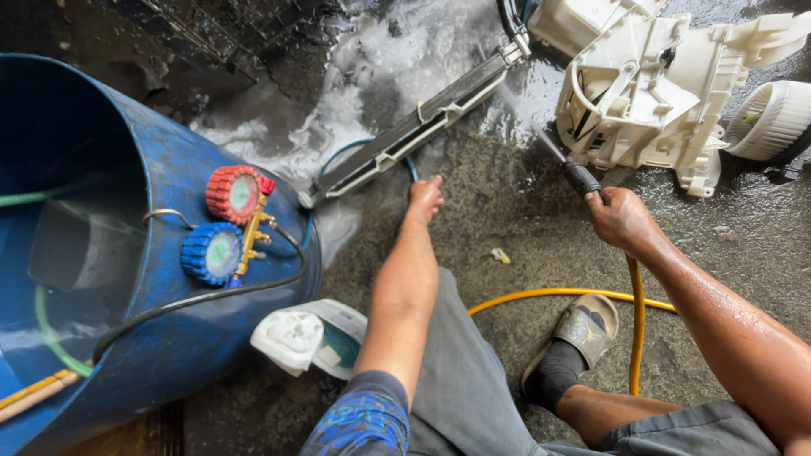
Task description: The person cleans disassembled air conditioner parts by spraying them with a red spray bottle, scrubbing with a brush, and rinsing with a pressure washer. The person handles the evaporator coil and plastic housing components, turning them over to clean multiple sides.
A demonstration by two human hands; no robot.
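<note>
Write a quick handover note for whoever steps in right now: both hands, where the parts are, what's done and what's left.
Left hand: steadies the long finned panel, propped on edge on the wet concrete floor.
Right hand: grips the spray nozzle on the yellow hose, spraying toward the panel's far end.
White plastic housing and blower wheel lie to the right; gauge set hangs on the blue barrel.
Done: foam and water around the panel.
Left: cannot tell how much of the panel remains unwashed.

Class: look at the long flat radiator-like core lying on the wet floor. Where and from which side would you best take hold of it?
Grip the core at its near end, where the left hand already rests, coming from the person's side. The narrow framed edge there probably suits the fingers better than the wet finned face, and the far end lies close against the white plastic housing.
</note>
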